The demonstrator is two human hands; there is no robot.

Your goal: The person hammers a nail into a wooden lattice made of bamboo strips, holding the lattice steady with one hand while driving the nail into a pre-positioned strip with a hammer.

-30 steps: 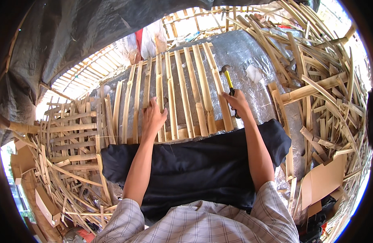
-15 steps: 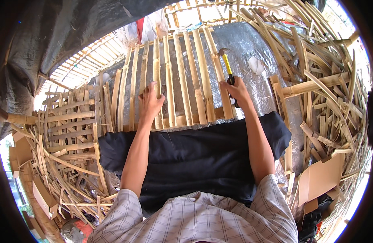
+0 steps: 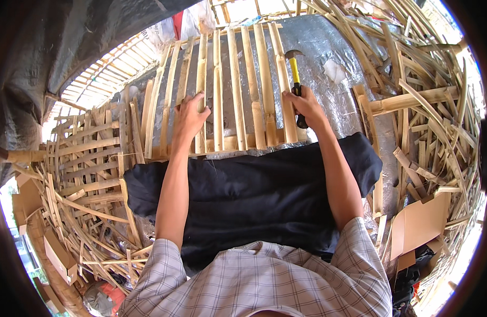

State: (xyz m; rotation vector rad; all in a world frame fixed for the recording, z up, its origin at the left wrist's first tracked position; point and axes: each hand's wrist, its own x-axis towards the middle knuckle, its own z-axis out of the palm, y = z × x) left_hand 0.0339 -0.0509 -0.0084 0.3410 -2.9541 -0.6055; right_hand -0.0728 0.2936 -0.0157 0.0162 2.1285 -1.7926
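Observation:
Several pale bamboo slats lie side by side, with gaps between them, across a bamboo crosspiece at their near ends. My left hand is closed around one of the left-middle slats, the thumb on its right side and the fingers partly hidden. My right hand grips a claw hammer by its black and yellow handle, the head pointing away from me. The fingers of that hand are beside the rightmost slat, apparently touching it.
Dark cloth covers my legs. A bamboo lattice stands at left. Loose bamboo strips pile up at right, near an open cardboard box. Silvery sheeting lies under the slats, and a dark tarp hangs at upper left.
The slats and both hands appear higher in the picture. My left hand has shifted slightly left, and the hammer in my right hand stands more upright, closer to the rightmost slat.

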